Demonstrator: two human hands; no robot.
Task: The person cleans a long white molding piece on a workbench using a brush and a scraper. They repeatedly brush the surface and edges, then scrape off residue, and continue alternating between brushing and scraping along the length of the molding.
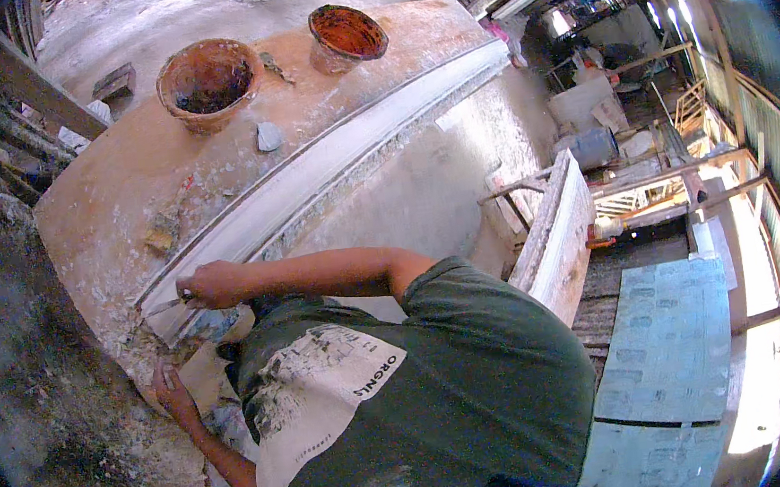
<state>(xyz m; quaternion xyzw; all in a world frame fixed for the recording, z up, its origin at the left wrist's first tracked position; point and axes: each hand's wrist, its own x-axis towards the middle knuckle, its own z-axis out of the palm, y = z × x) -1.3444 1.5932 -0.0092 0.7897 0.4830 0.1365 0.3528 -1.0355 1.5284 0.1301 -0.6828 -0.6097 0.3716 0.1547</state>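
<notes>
My right hand is closed around the handle of a small trowel. Its pale blade lies at the near-left end of a long white moulding, which looks like plaster. Below that, my left hand is beside the crumbly corner of the worktable, fingers stretched out and apart, with no object visible in them. The moulding runs diagonally along the tabletop toward the far right, with ridged lines down its length. Crumbs and flakes surround its near end.
Two orange-brown crusted buckets stand on the table's far side, near a grey lump. A white-faced plank stands on edge to the right. Beyond are a blue drum, light-blue sheets and wooden rails.
</notes>
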